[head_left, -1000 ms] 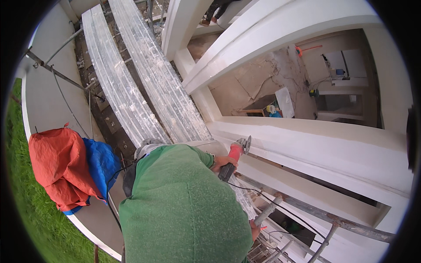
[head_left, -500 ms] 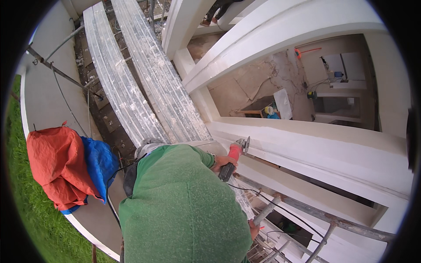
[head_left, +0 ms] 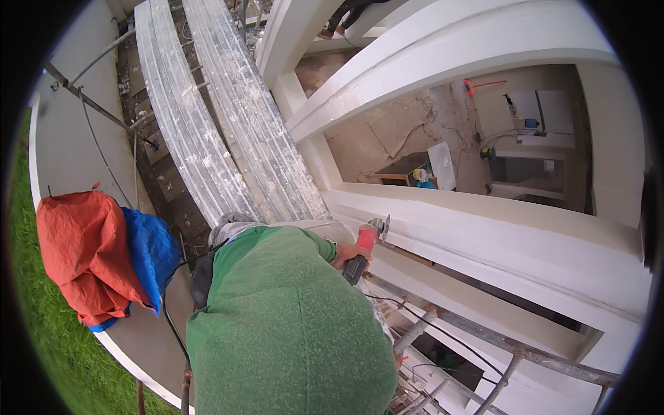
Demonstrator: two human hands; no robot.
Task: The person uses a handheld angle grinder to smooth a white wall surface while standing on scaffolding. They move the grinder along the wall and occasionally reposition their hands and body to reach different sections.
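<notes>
My left hand (head_left: 347,256) is closed around the body of a red and black angle grinder (head_left: 364,247). The grinder tilts up to the right, its disc (head_left: 384,227) close to the edge of a white concrete beam (head_left: 443,221); contact cannot be made out. Of my right hand (head_left: 398,361) only a sliver shows past my green-clothed body, next to a steel scaffold pipe (head_left: 413,333); its fingers are hidden. My green top (head_left: 290,325) fills the lower middle of the view.
Long, plaster-splashed metal planks (head_left: 242,117) run up to the far left. Orange-red tarp (head_left: 83,249) and blue tarp (head_left: 149,249) drape the wall at left. A rusty scaffold rail (head_left: 498,339) crosses the lower right, with a black cable (head_left: 456,337) nearby. Another person's feet (head_left: 333,31) show at the top.
The view has shifted slightly, so the tarps and scaffold sit a little farther left. The grinder stays in my left hand. Less of my right hand shows.
</notes>
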